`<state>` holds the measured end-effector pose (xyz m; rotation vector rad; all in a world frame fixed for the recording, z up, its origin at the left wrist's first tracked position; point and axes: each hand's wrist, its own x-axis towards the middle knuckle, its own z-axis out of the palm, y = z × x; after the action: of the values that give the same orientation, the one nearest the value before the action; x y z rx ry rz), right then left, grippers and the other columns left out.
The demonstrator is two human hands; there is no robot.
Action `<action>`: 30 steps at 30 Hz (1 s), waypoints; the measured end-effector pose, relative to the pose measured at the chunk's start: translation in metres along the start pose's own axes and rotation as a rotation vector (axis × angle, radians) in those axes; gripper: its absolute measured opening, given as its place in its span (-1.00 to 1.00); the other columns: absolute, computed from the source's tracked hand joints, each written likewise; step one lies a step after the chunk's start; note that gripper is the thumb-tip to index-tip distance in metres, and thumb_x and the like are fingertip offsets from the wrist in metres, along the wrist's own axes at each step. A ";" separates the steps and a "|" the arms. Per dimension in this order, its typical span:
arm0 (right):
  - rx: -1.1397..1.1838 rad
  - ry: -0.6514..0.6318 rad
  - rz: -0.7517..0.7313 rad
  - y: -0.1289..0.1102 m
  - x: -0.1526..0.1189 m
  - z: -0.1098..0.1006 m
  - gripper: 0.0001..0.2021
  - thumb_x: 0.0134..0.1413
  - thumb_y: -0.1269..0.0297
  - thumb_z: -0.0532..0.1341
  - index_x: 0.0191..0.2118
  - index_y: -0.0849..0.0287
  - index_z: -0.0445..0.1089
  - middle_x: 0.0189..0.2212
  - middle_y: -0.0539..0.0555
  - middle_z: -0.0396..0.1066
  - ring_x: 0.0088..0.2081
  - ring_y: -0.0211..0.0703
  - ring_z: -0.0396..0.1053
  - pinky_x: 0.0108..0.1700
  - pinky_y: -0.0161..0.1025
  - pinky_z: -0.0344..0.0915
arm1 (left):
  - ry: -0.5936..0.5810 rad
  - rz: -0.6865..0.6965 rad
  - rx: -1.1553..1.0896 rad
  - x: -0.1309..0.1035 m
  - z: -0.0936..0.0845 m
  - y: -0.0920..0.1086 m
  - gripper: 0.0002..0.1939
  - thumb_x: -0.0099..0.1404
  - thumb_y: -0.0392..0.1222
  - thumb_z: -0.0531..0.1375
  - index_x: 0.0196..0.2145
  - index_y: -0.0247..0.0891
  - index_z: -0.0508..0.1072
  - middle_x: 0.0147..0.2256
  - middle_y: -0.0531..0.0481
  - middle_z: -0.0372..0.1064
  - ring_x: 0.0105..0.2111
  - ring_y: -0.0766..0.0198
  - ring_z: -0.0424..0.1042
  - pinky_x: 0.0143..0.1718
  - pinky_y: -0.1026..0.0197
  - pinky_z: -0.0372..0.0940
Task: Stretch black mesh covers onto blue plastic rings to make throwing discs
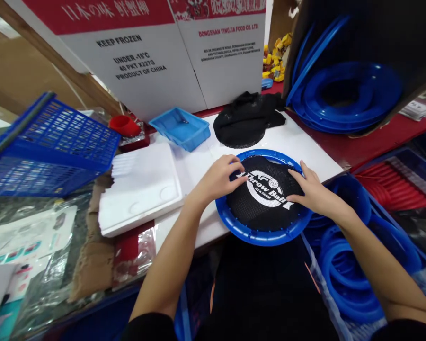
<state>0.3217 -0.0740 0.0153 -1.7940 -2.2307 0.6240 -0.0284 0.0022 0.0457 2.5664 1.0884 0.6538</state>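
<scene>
A round blue plastic ring (262, 237) lies at the table's front edge, partly overhanging it. Over its middle rests a black mesh disc (257, 217) with white "Throw Ball" lettering; blue rim shows along the top and the front. My left hand (224, 177) is on the left part of the mesh, fingers curved, thumb and fingers apart. On the opposite side my right hand (310, 189) spreads its thumb and fingers over the mesh edge near the rim. Just behind the ring lies a pile of black mesh pieces (239, 124).
A light-blue tray (195, 137) and a white foam block (142, 189) are to the left, beyond them a blue basket (57, 147). White cartons (156, 90) stand behind. Blue rings (344, 113) fill a box at right; more rings (348, 274) lie in a bin below.
</scene>
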 end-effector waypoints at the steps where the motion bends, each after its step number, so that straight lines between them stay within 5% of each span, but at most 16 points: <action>1: 0.008 -0.037 -0.014 -0.002 0.001 -0.002 -0.04 0.21 0.02 0.43 0.60 -0.04 -0.02 0.64 0.19 -0.61 0.61 0.53 -0.45 0.56 0.46 -0.07 | -0.001 0.052 0.001 0.002 0.007 0.001 -0.72 0.48 0.06 0.28 -0.03 -0.17 0.59 0.20 -0.24 0.45 0.23 -0.08 0.41 0.28 -0.14 0.32; 4: 0.024 -0.193 -0.085 -0.007 -0.001 -0.011 0.10 0.12 0.04 0.50 0.62 -0.19 -0.14 0.62 0.07 -0.74 0.61 0.52 -0.48 0.56 0.43 -0.04 | -0.051 0.104 0.057 0.006 0.027 0.004 -0.59 0.47 0.12 0.30 0.10 -0.17 0.59 0.45 -0.28 0.17 0.50 -0.26 0.05 0.49 -0.36 0.02; 7: 0.022 -0.301 -0.149 -0.012 0.002 -0.019 0.15 0.05 -0.02 0.54 0.61 -0.25 -0.11 0.63 0.03 -0.72 0.61 0.51 -0.47 0.56 0.42 -0.03 | -0.120 0.120 0.101 0.006 0.037 0.008 -0.57 0.51 0.15 0.24 0.09 -0.21 0.61 0.48 -0.30 0.12 0.54 -0.31 -0.05 0.53 -0.42 -0.12; 10: 0.031 -0.272 -0.203 -0.019 0.012 -0.017 -0.14 0.22 -0.16 0.41 0.53 -0.14 0.16 0.65 0.09 -0.50 0.62 0.47 -0.39 0.56 0.42 -0.03 | -0.194 0.120 0.050 0.004 0.038 0.011 -0.59 0.51 0.12 0.25 0.05 -0.27 0.62 0.45 -0.34 0.18 0.48 -0.28 0.12 0.50 -0.33 0.04; 13: 0.038 -0.149 -0.270 -0.027 0.028 -0.004 -0.49 0.41 -0.06 0.25 0.34 -0.02 0.41 0.60 0.19 -0.11 0.59 0.41 -0.12 0.54 0.43 0.03 | -0.216 0.064 -0.053 0.004 0.036 0.014 -0.64 0.44 0.06 0.33 -0.02 -0.29 0.60 0.41 -0.36 0.23 0.39 -0.24 0.28 0.41 -0.24 0.23; 18: 0.140 -0.019 -0.351 -0.031 0.050 0.013 -0.78 0.32 0.10 0.34 -0.04 0.08 0.53 0.45 0.27 0.23 0.46 0.34 0.21 0.44 0.36 0.21 | -0.136 -0.043 -0.219 0.007 0.037 0.017 -0.87 0.45 -0.16 0.27 -0.12 -0.22 0.57 0.25 -0.24 0.38 0.26 -0.10 0.40 0.34 -0.17 0.30; 25: 0.469 0.059 -0.257 -0.028 0.065 0.009 -0.82 0.37 0.07 0.26 -0.16 0.05 0.49 0.22 0.14 0.53 0.28 0.18 0.45 0.38 0.23 0.26 | 0.012 -0.246 -0.457 0.009 0.038 0.008 -0.88 0.39 -0.13 0.32 -0.24 -0.20 0.62 -0.18 -0.05 0.62 -0.12 0.08 0.56 0.07 0.01 0.41; 30: 0.504 0.056 -0.174 -0.033 0.068 0.008 -0.83 0.36 0.09 0.25 -0.18 0.04 0.51 0.19 0.12 0.56 0.19 0.16 0.49 0.32 0.19 0.29 | 0.059 -0.287 -0.570 0.012 0.041 0.001 -0.84 0.41 -0.12 0.29 -0.25 -0.18 0.68 -0.20 -0.01 0.67 -0.13 0.12 0.59 0.03 0.06 0.38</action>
<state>0.2738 -0.0153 0.0166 -1.3362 -1.9358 0.9770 0.0006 0.0066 0.0141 1.8811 1.0695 0.8249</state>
